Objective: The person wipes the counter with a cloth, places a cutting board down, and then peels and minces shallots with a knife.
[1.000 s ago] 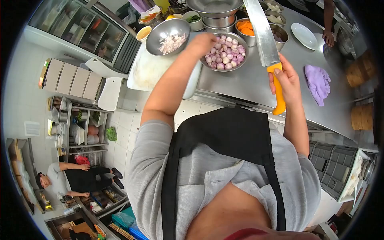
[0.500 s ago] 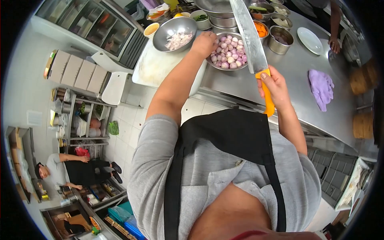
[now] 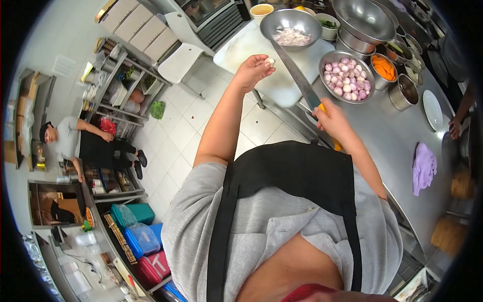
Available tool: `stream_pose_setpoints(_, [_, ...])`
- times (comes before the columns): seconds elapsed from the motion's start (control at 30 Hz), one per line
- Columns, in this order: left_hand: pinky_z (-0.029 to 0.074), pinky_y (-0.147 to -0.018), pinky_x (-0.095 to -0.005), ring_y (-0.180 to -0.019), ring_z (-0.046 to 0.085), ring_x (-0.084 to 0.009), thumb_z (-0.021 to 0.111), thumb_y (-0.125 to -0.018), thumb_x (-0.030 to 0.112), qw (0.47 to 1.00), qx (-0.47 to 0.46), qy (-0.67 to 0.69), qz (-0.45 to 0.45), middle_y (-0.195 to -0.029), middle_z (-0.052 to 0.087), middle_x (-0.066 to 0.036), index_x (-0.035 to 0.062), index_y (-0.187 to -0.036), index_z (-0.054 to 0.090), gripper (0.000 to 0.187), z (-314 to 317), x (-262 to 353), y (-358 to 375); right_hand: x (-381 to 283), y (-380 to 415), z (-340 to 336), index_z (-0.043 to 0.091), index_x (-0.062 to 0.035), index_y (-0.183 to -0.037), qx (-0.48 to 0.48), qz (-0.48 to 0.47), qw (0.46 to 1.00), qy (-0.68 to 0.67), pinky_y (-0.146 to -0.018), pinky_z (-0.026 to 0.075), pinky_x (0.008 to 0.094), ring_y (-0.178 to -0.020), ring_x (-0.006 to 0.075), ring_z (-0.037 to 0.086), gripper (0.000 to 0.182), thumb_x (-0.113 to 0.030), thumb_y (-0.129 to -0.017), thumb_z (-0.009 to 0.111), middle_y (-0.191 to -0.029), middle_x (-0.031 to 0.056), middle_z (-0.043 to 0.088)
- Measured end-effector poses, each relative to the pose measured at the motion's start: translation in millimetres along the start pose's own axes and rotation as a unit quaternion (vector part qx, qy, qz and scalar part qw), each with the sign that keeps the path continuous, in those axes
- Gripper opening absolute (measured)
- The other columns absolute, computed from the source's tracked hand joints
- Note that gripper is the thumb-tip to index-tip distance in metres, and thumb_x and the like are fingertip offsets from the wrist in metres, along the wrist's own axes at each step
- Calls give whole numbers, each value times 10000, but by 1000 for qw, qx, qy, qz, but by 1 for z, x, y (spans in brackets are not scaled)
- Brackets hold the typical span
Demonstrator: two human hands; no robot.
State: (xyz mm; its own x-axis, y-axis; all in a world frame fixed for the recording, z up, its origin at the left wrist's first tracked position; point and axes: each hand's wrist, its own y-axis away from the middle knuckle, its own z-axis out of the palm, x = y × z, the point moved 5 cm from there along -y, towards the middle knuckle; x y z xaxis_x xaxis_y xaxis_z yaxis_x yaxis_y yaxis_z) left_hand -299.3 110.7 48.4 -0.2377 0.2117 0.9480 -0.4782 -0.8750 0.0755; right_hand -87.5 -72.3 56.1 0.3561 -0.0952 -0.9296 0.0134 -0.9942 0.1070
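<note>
My left hand pinches a small pale shallot between its fingertips, just off the left part of the white cutting board. My right hand is wrapped round the orange handle of a large knife, its blade slanting up and left across the board. The blade's tip lies near the front rim of a metal bowl that holds chopped pale pieces. Right of the blade, a second metal bowl is filled with peeled purple-white shallots.
Behind stand a large empty bowl, a container of orange carrot pieces and a metal pot. To the right are a white plate, a purple cloth and another person's hand. A person stands far left.
My left hand has moved from the rim of the shallot bowl to the board's left side with a shallot. The knife has swung leftward and lower. The whole view has shifted.
</note>
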Motion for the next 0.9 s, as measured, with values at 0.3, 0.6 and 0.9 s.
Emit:
stream_pose_setpoints(0.3, [517, -830, -301, -903, 627, -226, 576, -880, 24, 998, 37, 56, 4, -1053, 600, -112, -34, -1141, 498, 278, -20, -1, 13, -8, -26, 21, 445, 75, -1128, -62, 22, 998, 5, -463, 469, 282, -538, 148, 570, 343, -178, -902, 495, -786, 135, 583])
stream_pose_setpoints(0.6, [495, -870, -341, -956, 618, -245, 636, -830, 8, 998, -3, 38, 46, -1041, 607, -85, 47, -1086, 521, 284, 4, 22, 30, -5, -26, 19, 426, 87, -1210, -47, 23, 997, -57, -466, 455, 261, -531, 130, 562, 421, -170, -890, 519, -784, 106, 593])
stream_pose_setpoints(0.9, [492, -871, -368, -946, 619, -252, 660, -828, 54, 997, -25, 26, 61, -1030, 610, -86, 47, -1078, 531, 281, 16, 30, 32, -3, -25, 17, 477, 83, -1159, -14, -2, 999, -37, -507, 446, 292, -529, 146, 561, 398, -186, -875, 551, -721, 109, 554])
